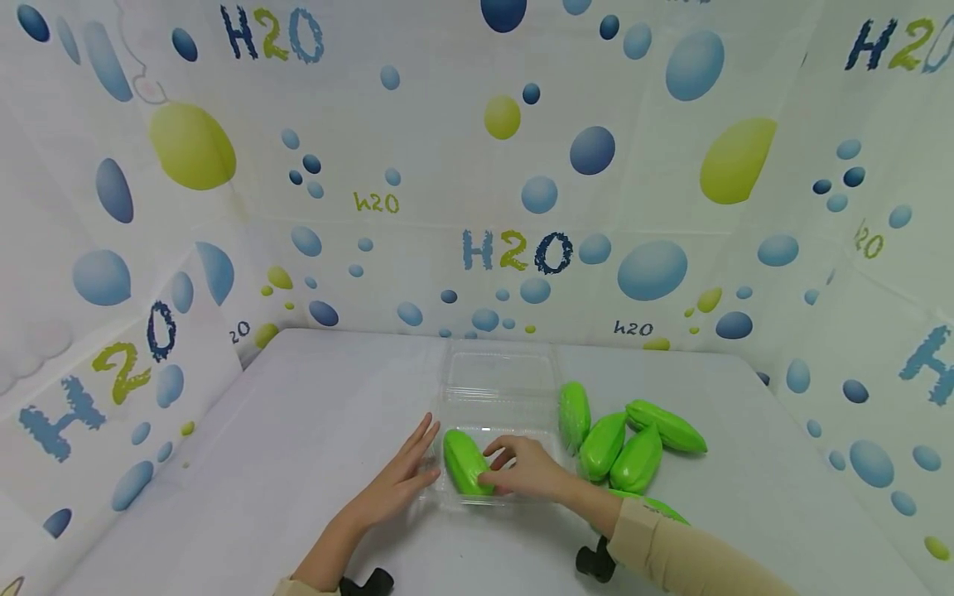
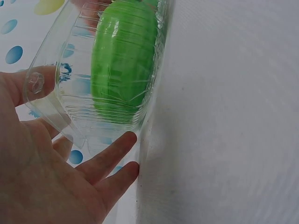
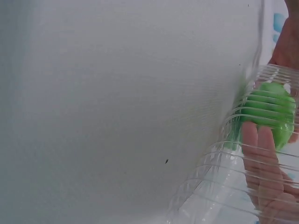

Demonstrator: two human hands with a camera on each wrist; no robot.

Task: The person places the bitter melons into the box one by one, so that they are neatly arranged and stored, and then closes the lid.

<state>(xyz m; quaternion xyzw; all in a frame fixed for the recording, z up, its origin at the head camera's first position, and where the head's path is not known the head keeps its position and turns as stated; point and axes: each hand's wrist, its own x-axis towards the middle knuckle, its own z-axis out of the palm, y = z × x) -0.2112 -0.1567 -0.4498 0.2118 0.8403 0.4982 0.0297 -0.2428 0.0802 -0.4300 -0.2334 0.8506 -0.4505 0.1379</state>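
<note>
A clear plastic clamshell box stands on the table with its lid folded back. Inside, on the left, lies one long, smooth green toy vegetable; its exact kind is unclear. My right hand reaches into the box and holds the vegetable near its front end, with the thumb on top. Through the ribbed wall, the right wrist view shows two fingertips against the green surface. My left hand steadies the box's left side, fingers extended.
Right of the box lie several more green toy vegetables, one close against its wall and another partly behind the right forearm. A white table is backed by a curtain with blue and green dots.
</note>
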